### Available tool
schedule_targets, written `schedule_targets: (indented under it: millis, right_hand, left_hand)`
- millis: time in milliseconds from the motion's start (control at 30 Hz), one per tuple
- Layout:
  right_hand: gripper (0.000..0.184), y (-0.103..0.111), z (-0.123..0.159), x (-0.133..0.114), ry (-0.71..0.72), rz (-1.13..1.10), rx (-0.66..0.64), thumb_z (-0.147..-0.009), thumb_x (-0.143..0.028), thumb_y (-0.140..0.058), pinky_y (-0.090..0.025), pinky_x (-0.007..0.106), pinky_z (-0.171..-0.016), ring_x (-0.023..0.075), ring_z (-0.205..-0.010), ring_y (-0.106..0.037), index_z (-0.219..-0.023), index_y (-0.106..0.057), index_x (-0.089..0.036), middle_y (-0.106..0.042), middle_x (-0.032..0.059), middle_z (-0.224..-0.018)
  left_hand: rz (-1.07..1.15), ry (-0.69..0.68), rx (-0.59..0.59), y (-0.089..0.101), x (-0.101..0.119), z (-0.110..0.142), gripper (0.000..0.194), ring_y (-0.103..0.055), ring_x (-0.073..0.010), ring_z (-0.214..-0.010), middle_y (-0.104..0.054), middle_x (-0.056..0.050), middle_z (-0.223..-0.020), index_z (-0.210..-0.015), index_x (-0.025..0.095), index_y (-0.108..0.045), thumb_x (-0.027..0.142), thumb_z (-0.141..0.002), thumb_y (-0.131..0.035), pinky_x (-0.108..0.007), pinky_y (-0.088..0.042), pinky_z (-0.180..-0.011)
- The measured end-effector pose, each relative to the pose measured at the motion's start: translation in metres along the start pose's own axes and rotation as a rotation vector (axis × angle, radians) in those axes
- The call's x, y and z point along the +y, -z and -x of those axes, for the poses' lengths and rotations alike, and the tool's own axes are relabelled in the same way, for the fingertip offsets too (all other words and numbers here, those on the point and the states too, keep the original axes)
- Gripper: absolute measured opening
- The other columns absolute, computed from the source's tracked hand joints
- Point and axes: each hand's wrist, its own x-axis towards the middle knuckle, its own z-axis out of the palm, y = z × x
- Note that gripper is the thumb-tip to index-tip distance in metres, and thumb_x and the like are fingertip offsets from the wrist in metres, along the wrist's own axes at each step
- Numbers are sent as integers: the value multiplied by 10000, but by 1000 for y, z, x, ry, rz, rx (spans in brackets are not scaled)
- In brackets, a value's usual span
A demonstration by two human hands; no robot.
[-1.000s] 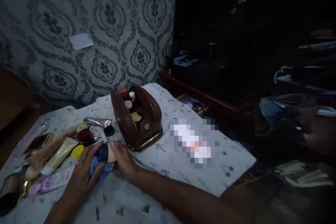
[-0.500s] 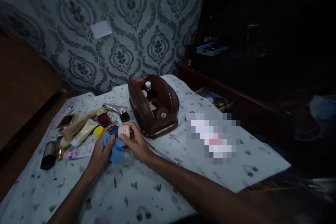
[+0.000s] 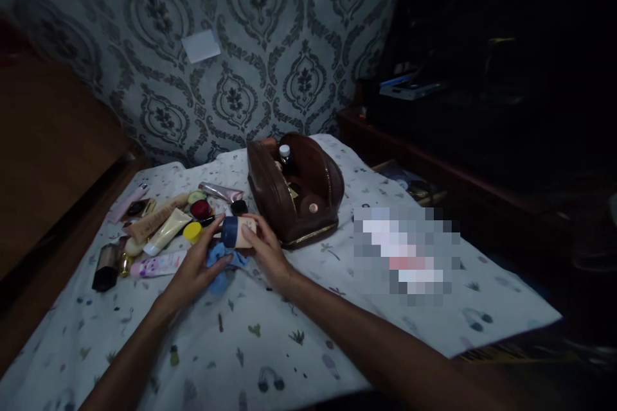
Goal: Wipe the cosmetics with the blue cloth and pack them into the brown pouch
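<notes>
My right hand (image 3: 270,255) grips a small cream-coloured jar with a dark blue lid (image 3: 233,232), thumb on its near side. The jar lies sideways, its lid pointing left. A crumpled blue cloth (image 3: 220,277) hangs just below it, in my left hand (image 3: 193,273), whose thumb rests over the cloth and whose fingers are near the lid. Close by on the left lie a yellow-capped container (image 3: 192,232), a purple-and-white tube (image 3: 159,264) and a cream tube (image 3: 168,231). Behind my right hand stands an open brown toiletry bag (image 3: 270,196), a white-capped bottle (image 3: 285,155) inside.
Several cosmetics lie at the left, among them a dark bottle (image 3: 105,268), a tan tube (image 3: 157,218) and a silver-pink tube (image 3: 220,192). A blurred-out item (image 3: 407,255) lies right on the patterned sheet (image 3: 289,366). A patterned wall (image 3: 260,90) rises behind.
The view has shifted, so everything sits farther right. The cloth has come away from the jar's lid and hangs lower; my left hand has loosened from the jar, which my right hand keeps holding.
</notes>
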Motion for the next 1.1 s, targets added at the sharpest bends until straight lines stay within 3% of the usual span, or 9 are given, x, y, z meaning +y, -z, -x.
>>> schedule_targets:
  millis: [200,367,500,567,767,933,1100]
  right_hand:
    - [536,3,0,2,-24,32,-33,-771,-574,-719,-434,224,-527,136,-695,-577,-1173,-612,-237,-618,21,-935]
    - [539,1,5,-7,74,135,-83,-785,-460,-745,-492,271,-798,160,-904,-617,-1268,-613,-262,-650,23,-1057]
    - [577,0,8,-14,105,195,-118,-780,-447,-748,-491,296,-855,169,-946,-617,-1306,-597,-265,-641,30,-1139]
    - [576,0,7,-14,79,188,-98,-771,-456,-754,-501,288,-825,164,-921,-620,-1289,-600,-257,-640,32,-1103]
    - [528,0,3,-9,-32,127,-74,-775,-554,-716,-450,229,-537,116,-640,-595,-1174,-590,-231,-618,10,-917]
    - [515,-2,7,-13,1,168,-68,-767,-511,-746,-477,223,-591,125,-718,-619,-1169,-603,-224,-619,6,-916]
    - [526,-2,7,-11,4,232,-70,-749,-555,-746,-455,210,-529,115,-640,-600,-1129,-615,-215,-628,-9,-832]
  left_hand:
    - [16,40,44,1,1,-1,659,-507,-296,-1318,-533,-107,-1446,-1448,251,-438,403,-860,-692,-458,-396,-1119]
    - [120,142,54,2,5,-1,661,-555,-288,-1263,-580,-117,-1377,-1446,204,-417,456,-877,-640,-421,-455,-1062]
    - [142,157,67,4,1,-1,665,-551,-285,-1272,-552,-113,-1418,-1449,208,-424,479,-877,-631,-422,-449,-1076]
    - [122,132,60,7,0,-1,666,-525,-287,-1302,-534,-104,-1445,-1452,224,-434,451,-866,-654,-428,-428,-1098]
    - [74,80,49,12,2,-1,641,-493,-290,-1336,-541,-86,-1448,-1411,246,-501,361,-816,-711,-434,-365,-1145]
    - [157,120,27,7,3,-1,732,-528,-296,-1295,-552,-115,-1417,-1472,226,-414,425,-828,-699,-431,-440,-1078]
    - [94,116,63,4,0,-1,641,-526,-310,-1304,-565,-130,-1414,-1392,196,-502,477,-842,-671,-456,-404,-1118]
